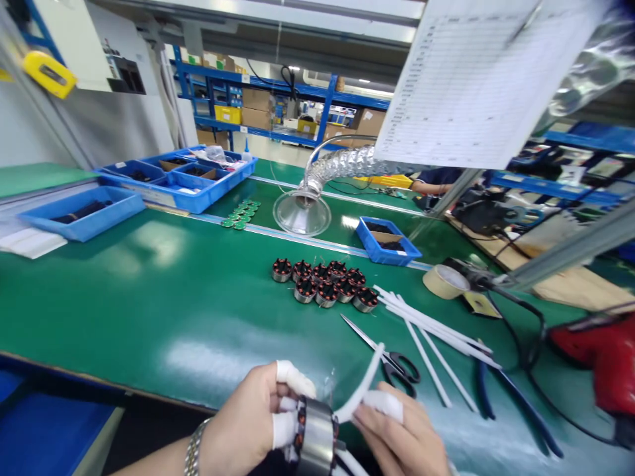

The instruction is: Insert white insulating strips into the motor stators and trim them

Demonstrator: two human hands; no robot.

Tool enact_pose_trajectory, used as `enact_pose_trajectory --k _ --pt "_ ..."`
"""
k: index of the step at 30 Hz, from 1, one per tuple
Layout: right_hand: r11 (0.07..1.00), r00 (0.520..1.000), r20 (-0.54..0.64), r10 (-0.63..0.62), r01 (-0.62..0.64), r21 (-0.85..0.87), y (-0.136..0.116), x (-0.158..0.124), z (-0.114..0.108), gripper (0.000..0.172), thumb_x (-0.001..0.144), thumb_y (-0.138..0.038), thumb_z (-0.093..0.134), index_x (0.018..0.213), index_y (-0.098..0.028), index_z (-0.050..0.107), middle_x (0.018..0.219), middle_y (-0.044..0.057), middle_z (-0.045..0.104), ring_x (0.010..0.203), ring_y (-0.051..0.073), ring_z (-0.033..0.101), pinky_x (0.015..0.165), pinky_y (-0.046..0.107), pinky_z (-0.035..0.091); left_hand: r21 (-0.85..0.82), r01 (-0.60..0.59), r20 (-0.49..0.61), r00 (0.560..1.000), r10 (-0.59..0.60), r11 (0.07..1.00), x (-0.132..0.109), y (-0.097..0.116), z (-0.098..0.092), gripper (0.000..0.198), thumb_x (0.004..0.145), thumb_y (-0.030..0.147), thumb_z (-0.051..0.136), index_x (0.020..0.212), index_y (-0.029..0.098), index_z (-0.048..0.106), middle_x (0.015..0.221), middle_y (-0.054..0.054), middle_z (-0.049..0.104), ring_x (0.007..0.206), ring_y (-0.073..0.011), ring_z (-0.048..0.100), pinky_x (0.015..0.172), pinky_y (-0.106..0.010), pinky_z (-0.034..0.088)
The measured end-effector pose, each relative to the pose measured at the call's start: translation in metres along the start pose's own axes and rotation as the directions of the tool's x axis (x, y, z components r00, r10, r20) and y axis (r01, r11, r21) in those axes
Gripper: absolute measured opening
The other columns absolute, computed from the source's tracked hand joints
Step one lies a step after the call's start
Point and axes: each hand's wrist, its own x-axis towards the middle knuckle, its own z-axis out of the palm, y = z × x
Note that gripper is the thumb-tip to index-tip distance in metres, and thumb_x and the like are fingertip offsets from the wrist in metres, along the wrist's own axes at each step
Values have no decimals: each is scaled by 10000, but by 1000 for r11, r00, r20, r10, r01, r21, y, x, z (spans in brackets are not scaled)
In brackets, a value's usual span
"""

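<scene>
My left hand (251,416), with white covers on some fingertips, grips a round motor stator (317,436) with a metal rim and copper windings, low in the head view. Against the stator's right side, my right hand (397,430) pinches a bent white tube (364,387); a white cover is on one of its fingers. More white tubing shows below the stator. Thin wires stick up from its top. Just beyond the right hand lie black-handled scissors (387,357). A cluster of several more stators (325,284) stands farther back on the green table.
Several white tubes (436,327) and blue-handled pliers (516,396) lie right, near a tape roll (445,281) and a red tool (600,363). A fume funnel (302,213), a small blue bin (387,241), green circuit boards (241,215) and a parts tray (183,178) stand behind.
</scene>
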Motion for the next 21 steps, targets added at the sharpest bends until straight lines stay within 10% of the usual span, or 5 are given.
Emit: enact_pose_trajectory --k 21 --pt "966 920 312 -237 188 179 18 0 15 327 887 -179 352 1163 -223 523 520 -13 458 489 123 500 411 203 344 186 -171 35 985 167 968 4 -3 2 152 612 123 551 761 150 534 711 -38 645 642 -153 595 612 -282 472"
